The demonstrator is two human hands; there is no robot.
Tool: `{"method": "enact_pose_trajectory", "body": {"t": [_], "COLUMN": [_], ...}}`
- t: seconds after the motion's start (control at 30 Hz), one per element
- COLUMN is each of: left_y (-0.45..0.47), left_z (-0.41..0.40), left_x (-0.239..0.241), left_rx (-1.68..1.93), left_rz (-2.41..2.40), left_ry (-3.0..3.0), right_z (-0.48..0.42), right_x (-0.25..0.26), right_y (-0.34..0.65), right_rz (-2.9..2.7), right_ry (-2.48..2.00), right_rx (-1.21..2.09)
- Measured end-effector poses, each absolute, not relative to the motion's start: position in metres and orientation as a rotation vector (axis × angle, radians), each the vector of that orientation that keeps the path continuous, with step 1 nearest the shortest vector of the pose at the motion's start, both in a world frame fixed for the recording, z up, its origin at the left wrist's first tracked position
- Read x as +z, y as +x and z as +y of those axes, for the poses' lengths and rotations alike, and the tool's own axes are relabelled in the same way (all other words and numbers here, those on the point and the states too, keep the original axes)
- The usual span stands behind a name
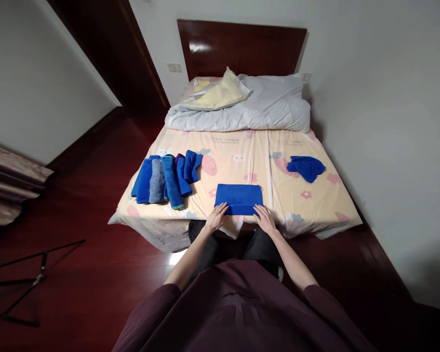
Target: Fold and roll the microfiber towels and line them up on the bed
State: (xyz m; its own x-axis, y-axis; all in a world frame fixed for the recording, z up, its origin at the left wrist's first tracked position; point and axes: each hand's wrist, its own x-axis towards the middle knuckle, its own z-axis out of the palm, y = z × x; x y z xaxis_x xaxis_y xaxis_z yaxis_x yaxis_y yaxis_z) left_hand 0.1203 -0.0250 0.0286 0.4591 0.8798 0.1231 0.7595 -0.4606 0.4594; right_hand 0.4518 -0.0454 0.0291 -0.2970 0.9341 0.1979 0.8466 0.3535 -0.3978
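Observation:
A blue towel (239,194) lies spread as a rectangle near the front edge of the bed, its near side turned over into a narrow strip. My left hand (217,216) grips the left end of that strip, fingers over the top. At the strip's right end, my right hand (265,218) has hold of it in the same way. Both thumbs are hard to make out. To the left sits a row of several rolled towels (174,181), mostly blue, with a grey one (157,181) among them. A crumpled blue towel (307,168) lies off to the right.
The bed's patterned sheet (238,151) hangs over its front edge. A grey quilt (275,98) and a yellow cloth (220,93) are bunched by the dark headboard (242,49). Black stand legs (40,274) rest on the floor at left, near a curtain (11,181).

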Motion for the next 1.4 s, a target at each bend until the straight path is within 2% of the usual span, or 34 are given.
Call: {"method": "enact_pose_trajectory", "body": {"t": [0.4, 0.63, 1.0, 1.27, 1.4], "left_y": [0.139, 0.147, 0.137, 0.121, 0.105], "left_z": [-0.013, 0.011, 0.009, -0.006, 0.003], "left_x": [-0.005, 0.007, 0.009, 0.016, 0.028], "left_rx": [0.342, 0.293, 0.263, 0.270, 0.362], "left_rz": [1.531, 1.543, 1.528, 1.459, 1.402], "left_ry": [2.436, 2.409, 2.431, 2.264, 2.087], "right_z": [-0.032, -0.014, -0.016, -0.035, -0.030], "right_x": [0.014, 0.015, 0.021, 0.030, 0.029], "right_y": [0.441, 0.426, 0.432, 0.452, 0.468], "right_rz": [-2.353, -2.313, -2.326, -2.360, -2.201], "right_ry": [-1.645, -1.815, -1.820, -1.731, -1.722], "right_rx": [0.222, 0.222, 0.294, 0.436, 0.599]}}
